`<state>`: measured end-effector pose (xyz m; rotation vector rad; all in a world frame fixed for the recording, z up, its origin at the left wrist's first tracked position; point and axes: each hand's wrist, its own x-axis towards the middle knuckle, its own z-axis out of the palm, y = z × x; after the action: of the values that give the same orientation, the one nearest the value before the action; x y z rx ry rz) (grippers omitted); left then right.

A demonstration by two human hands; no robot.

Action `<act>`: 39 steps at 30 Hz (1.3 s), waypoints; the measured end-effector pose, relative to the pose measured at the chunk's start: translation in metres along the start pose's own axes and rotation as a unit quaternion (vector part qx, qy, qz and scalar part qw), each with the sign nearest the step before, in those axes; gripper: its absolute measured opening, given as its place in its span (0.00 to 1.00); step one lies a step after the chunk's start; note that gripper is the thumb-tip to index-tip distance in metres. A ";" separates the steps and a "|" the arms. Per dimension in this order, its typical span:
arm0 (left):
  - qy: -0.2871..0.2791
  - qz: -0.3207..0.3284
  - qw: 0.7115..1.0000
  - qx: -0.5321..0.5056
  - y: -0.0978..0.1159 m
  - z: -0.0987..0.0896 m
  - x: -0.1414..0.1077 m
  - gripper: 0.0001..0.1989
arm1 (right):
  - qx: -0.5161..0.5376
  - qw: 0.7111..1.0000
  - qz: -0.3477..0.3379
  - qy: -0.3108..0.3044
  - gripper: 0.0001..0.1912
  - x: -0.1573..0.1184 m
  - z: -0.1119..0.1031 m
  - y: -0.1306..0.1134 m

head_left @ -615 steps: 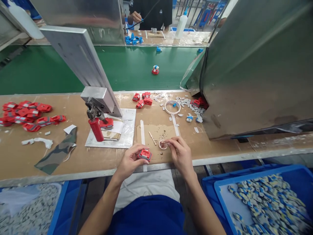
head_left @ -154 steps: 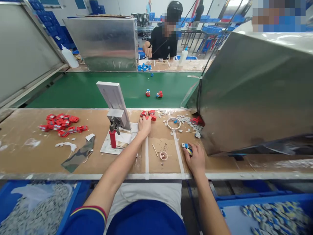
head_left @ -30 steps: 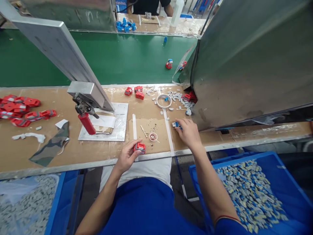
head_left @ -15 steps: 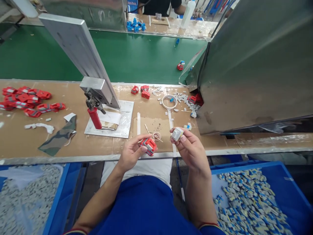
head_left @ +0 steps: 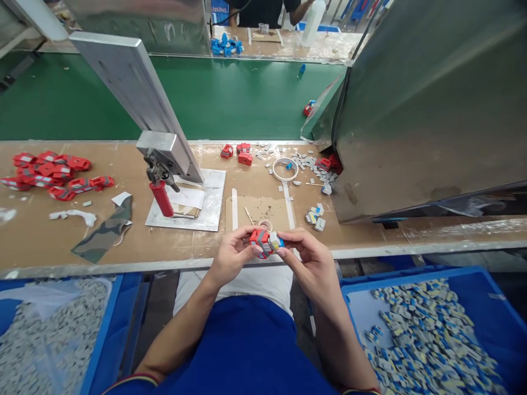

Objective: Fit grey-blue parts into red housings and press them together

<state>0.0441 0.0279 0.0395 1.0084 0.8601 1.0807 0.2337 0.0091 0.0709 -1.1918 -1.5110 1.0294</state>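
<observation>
My left hand (head_left: 233,255) is closed around a red and grey plastic toy part (head_left: 260,241) just above the table's front edge. Between the fingers and thumb of my right hand (head_left: 308,258) is a smaller grey, blue and yellow plastic piece (head_left: 275,241). The two parts meet in front of me; whether they are joined I cannot tell. Behind them on the table lie a small round clear dish (head_left: 265,225), partly hidden by the parts, and a thin stick (head_left: 248,215). Several grey and blue pieces (head_left: 315,215) rest right of my hands.
A press with a red handle (head_left: 161,199) stands left of centre. Red parts (head_left: 49,171) are heaped at the left. A roll of tape (head_left: 285,170) lies farther back, before a green conveyor (head_left: 197,93). Blue bins (head_left: 481,280) flank me. A metal housing (head_left: 428,120) blocks the right.
My right hand has moved left and brought its grey piece against the red part. Several grey and blue pieces show where that hand was. The red toy on the conveyor has shifted right.
</observation>
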 end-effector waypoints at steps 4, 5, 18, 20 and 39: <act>0.007 -0.034 0.999 0.002 0.006 0.003 -0.003 0.27 | -0.053 0.998 -0.024 0.009 0.06 0.001 0.003 0.000; 0.013 -0.039 0.999 0.006 0.008 0.003 -0.004 0.26 | -0.066 0.997 -0.027 0.013 0.05 0.001 0.005 0.000; -0.024 0.011 1.000 0.015 0.011 0.000 -0.013 0.37 | -0.134 0.980 -0.144 0.037 0.35 -0.010 0.032 0.004; -0.047 0.049 0.996 0.059 0.017 -0.006 -0.014 0.33 | -0.117 0.981 -0.147 0.041 0.33 -0.011 0.031 0.000; 0.061 0.246 0.950 0.181 0.016 -0.006 -0.024 0.28 | -0.046 0.972 -0.217 0.081 0.23 0.001 0.059 -0.003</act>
<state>0.0276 0.0086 0.0544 1.5309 0.9527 1.4480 0.1752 0.0060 0.0607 -0.9216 -1.6077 0.5615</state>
